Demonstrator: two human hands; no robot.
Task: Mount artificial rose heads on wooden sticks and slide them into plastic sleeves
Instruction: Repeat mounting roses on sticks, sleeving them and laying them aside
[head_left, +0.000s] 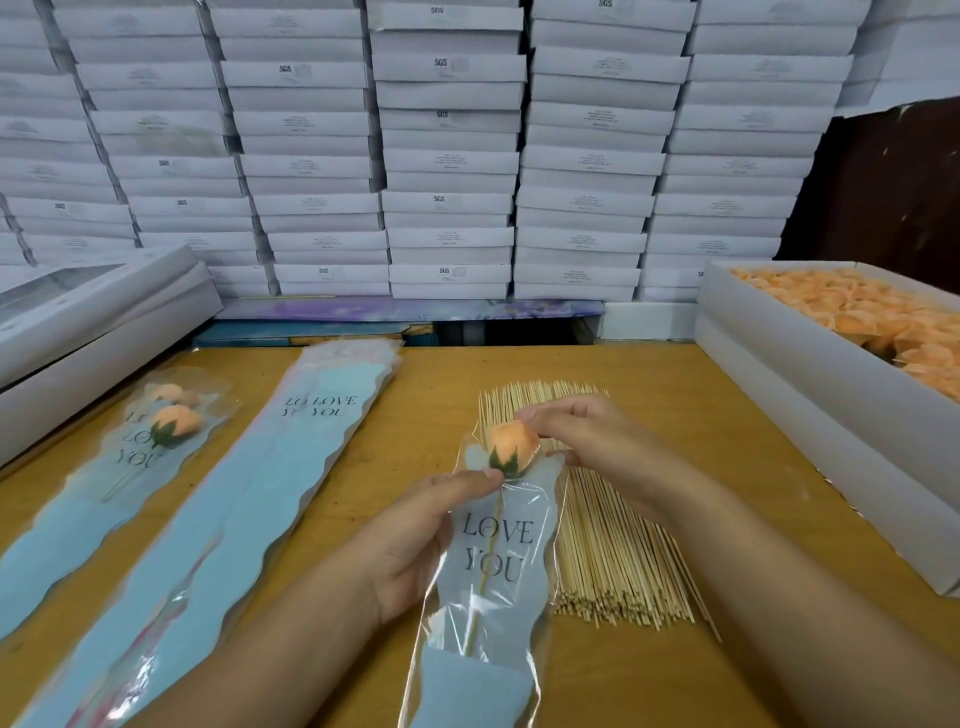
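- Pinching the sleeve just under the rose with my left hand, thumb and forefinger pressed together over the stick inside.
- My right hand pinches the sleeve's top edge behind the rose.
- Loose sticks lie underneath, mid-table.
- Finished roses rest near the left edge, beside spare sleeves.

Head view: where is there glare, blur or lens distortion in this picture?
Head view: glare streaks the plastic sleeve in the left hand; the stacked white boxes bow outward from wide-angle distortion; the empty sleeves blur toward the lower left corner.
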